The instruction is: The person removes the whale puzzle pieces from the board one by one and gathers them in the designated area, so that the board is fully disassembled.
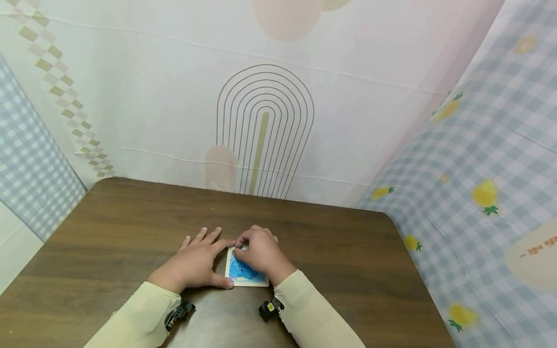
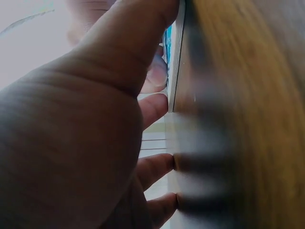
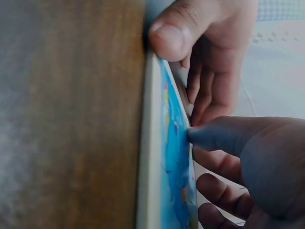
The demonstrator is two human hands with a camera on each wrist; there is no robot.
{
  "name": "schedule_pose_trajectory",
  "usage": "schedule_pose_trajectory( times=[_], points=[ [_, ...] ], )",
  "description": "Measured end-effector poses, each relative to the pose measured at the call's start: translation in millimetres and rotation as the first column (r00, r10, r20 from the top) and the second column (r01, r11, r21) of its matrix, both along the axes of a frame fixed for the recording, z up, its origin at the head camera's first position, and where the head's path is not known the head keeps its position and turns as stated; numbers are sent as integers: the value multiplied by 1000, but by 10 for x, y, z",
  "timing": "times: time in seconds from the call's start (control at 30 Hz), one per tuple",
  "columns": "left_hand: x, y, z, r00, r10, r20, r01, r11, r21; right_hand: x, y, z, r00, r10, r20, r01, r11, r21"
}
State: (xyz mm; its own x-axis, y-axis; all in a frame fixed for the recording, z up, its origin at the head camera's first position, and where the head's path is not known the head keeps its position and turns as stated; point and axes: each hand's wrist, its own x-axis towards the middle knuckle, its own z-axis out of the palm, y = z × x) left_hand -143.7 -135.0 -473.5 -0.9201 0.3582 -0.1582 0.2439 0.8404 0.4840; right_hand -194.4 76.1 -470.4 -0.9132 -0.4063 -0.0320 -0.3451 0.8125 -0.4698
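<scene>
Item, nearest to me: two cream sleeves, left (image 1: 135, 316) and right (image 1: 319, 311), a dark wrist-worn device at each cuff: left device (image 1: 179, 315), right device (image 1: 269, 309).

Item: picture board (image 1: 245, 274), one, thin and squarish, blue picture, pale border, lying flat on the worktop (image 1: 348, 275). I find it between the hands: its left side within the spread of the left hand (image 1: 193, 263), its far right portion beneath the right hand (image 1: 262, 249).

Item: left hand, spread wide, palm down. Thumb at the board's near left corner, index finger at its far left corner; in my left wrist view two further fingertips meet the worktop beyond the board's end.

Item: right hand, fingers bent, thumb and index close together over the far left part of the picture, just beside the left index fingertip. In my right wrist view the thumb tip appears to touch the board's face near its edge; I cannot tell whether anything is pinched.

Item: worktop, brown wood-grain, rounded far corners.

Item, farthest: white cloth (image 1: 152, 96) with arch print (image 1: 265, 130) behind the worktop; blue-and-white checked cloth at either side, left checked cloth (image 1: 30, 154) plain, right checked cloth (image 1: 461, 164) with yellow fruit.
</scene>
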Motion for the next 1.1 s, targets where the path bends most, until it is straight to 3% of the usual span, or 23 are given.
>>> schedule_pose_trajectory(
  times=[0.27,0.6,0.83,1.1],
  points=[
    [1,9,24,1000,3,8,-2,999,-37,-68,-24,168,987,113,118,-120,991,55],
    [15,35,28,1000,7,15,-6,999,-42,-185,-5,158,953,81,292,-74,997,-35],
    [10,37,20,1000,7,9,-7,999,-43,-196,-28,153,944,103,313,-101,995,-23],
    [-11,23,28,1000,15,10,-15,999,-34,-136,-28,98,975,63,211,-47,995,-83]
  ],
)
